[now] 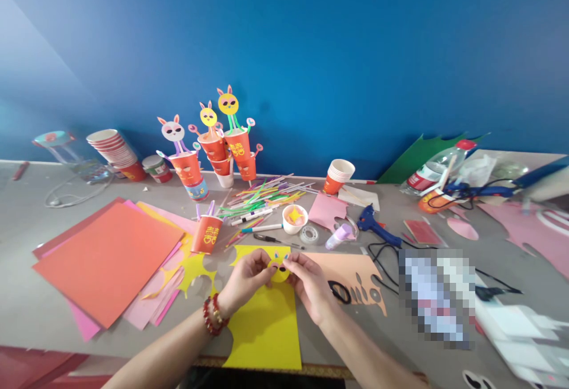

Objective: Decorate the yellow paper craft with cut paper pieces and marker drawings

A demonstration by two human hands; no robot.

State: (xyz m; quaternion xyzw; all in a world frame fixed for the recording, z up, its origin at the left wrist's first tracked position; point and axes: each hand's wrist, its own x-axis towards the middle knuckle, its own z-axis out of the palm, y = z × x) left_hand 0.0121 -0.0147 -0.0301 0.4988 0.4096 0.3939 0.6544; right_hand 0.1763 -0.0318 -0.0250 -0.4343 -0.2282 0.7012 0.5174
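Between my two hands is a small round yellow paper face (280, 271) with dark eyes and small ears at its top. My left hand (251, 275) pinches its left side; a red bead bracelet circles that wrist. On the other side, the thumb and fingers of my right hand (309, 279) hold its right edge. Beneath both hands lies a yellow paper sheet (267, 332) with cut-out edges. Just right of my right hand, black-handled scissors (340, 292) rest by a peach sheet (360, 264) with cut holes.
Cup figures with rabbit faces (173, 131) stand at the back left. An orange sheet stack (111, 258) lies left. Colored sticks (262, 196), a paper bowl (294, 218), a glue stick (338, 236) and a blue glue gun (377, 226) lie beyond my hands. A bottle (438, 169) leans back right.
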